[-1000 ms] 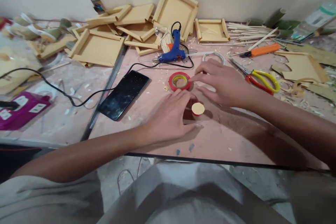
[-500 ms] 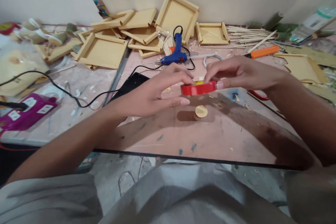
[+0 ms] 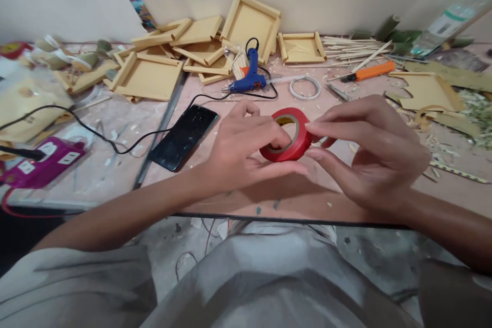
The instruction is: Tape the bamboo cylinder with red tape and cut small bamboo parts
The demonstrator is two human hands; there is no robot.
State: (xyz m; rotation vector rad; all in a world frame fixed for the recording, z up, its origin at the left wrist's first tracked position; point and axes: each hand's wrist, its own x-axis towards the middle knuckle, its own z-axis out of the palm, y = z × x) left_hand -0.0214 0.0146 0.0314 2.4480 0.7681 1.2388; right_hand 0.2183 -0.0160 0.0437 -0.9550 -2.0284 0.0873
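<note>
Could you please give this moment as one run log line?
left grip: holds red tape roll through its hole | right grip: at roll's outer edge | nearby: phone, blue glue gun

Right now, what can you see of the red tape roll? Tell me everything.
The red tape roll is a glossy, plastic-looking ring around a pale core with yellowish marking inside. It is tilted, hole facing the camera, apparently raised off the table. The left hand has fingers in its hole; the right hand touches its right side. No loose end is distinguishable.
</note>
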